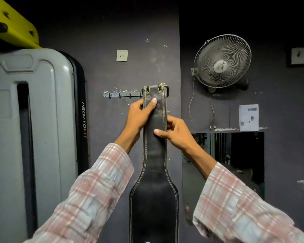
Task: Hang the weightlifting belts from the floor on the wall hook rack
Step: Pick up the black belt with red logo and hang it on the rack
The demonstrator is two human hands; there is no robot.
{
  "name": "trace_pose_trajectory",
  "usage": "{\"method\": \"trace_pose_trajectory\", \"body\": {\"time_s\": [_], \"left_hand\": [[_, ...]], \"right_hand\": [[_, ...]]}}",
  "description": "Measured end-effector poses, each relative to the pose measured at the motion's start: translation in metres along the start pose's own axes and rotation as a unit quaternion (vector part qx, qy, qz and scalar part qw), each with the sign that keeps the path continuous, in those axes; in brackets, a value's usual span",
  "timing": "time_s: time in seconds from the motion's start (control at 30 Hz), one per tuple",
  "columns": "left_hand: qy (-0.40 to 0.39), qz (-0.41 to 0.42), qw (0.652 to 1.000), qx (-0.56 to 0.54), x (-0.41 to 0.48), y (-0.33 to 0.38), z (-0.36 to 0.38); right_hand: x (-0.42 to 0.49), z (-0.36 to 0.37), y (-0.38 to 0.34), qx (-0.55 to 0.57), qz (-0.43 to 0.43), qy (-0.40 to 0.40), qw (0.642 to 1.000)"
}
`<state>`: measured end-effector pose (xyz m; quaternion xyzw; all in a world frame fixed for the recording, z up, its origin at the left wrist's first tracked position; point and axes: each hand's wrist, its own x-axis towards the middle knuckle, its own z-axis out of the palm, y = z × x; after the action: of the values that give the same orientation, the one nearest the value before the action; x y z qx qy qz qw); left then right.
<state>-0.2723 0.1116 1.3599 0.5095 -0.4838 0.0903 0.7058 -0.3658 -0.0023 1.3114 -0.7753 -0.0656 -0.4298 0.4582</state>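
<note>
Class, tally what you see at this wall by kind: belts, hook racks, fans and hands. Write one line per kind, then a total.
belt: 1
hook rack: 1
wall fan: 1
hands: 2, left hand and right hand, both holding the belt
Total: 5

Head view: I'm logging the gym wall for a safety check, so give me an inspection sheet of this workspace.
Surface: dark painted wall, scuffed, with chipped paint.
Job's things: black leather belt held upright, its buckle end at the right end of the hook rack; whether it is hooked cannot be told; the hooks to its left are bare.
Clutter: nothing seen.
Grippers: left hand grips the belt's left edge, thumb on its face; right hand pinches the right edge lower down.
Cables: thin fan cord hangs in a loop below the wall fan.
Surroundings: wall socket above the rack, grey machine cover at left, paper sheet at right.
</note>
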Motion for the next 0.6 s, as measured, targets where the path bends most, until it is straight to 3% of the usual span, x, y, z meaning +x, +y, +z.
{"method": "trace_pose_trajectory", "body": {"time_s": [0.2, 0.3, 0.4, 0.6], "left_hand": [[-0.033, 0.004, 0.999, 0.032, -0.012, -0.018, -0.008], [-0.075, -0.007, 0.996, 0.058, -0.016, -0.032, -0.007], [-0.116, -0.014, 0.989, 0.091, -0.017, -0.042, -0.001], [-0.162, -0.014, 0.982, 0.092, -0.013, -0.049, 0.019]], "right_hand": [[0.010, -0.023, -0.004, -0.065, 0.021, -0.008, 0.998], [0.021, -0.031, -0.011, -0.042, 0.054, -0.012, 0.998], [0.029, -0.030, -0.006, 0.027, 0.080, 0.032, 0.996], [0.037, -0.036, 0.014, 0.030, -0.015, 0.099, 0.995]]}}
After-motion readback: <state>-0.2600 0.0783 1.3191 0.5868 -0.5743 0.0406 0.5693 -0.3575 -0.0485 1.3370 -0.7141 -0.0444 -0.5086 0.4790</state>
